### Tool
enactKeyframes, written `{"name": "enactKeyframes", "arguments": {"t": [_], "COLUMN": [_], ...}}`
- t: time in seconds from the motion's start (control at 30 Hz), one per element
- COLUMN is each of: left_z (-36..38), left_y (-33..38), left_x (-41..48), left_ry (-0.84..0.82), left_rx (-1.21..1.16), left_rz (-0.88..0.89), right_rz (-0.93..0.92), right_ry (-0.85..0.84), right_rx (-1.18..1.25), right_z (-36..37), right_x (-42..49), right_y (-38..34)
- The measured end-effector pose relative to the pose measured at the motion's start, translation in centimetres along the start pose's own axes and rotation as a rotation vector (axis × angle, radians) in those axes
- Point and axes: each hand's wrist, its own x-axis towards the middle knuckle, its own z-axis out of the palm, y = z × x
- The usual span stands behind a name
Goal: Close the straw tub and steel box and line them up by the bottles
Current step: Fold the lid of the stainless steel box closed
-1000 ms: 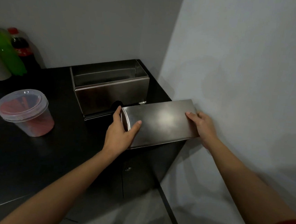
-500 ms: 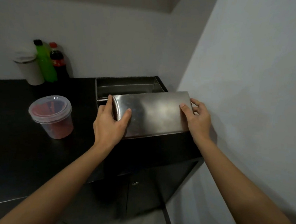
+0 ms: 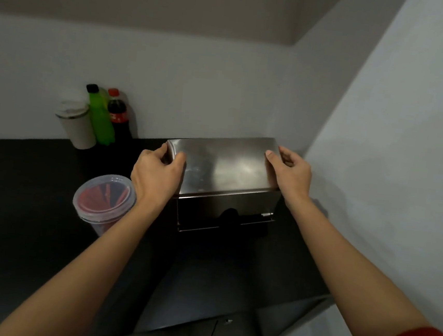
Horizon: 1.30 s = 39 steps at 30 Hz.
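The steel lid lies flat on top of the steel box, which stands on the black counter near the right wall. My left hand grips the lid's left end and my right hand grips its right end. A clear plastic straw tub with red straws inside and its lid on stands just left of the box, partly behind my left wrist. A green bottle and a cola bottle stand against the back wall.
A pale tumbler with a lid stands left of the bottles. The white wall rises close on the right of the box. The counter's front edge and a cabinet door lie below.
Both hands carried the steel lid up and back from in front of the box and set it down over the box's open top. The camera tilted upward.
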Motion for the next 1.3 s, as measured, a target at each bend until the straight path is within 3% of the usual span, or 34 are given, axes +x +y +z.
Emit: {"name": "enactKeyframes", "arguments": {"t": [0.53,1.3], "left_z": [3.0,4.6], "left_y": [-1.1,-3.1], "left_x": [3.7,3.9], "left_ry": [-0.199,-0.182], "left_rx": [-0.046,-0.026], "left_rz": [-0.019,0.009], "right_rz": [0.088,0.149], "right_ry": [-0.024,-0.109], "right_rx": [-0.057,-0.157], "right_z": [1.0,0.8], "right_x": [4.6,4.5], "right_y": [1.6,2.7]}}
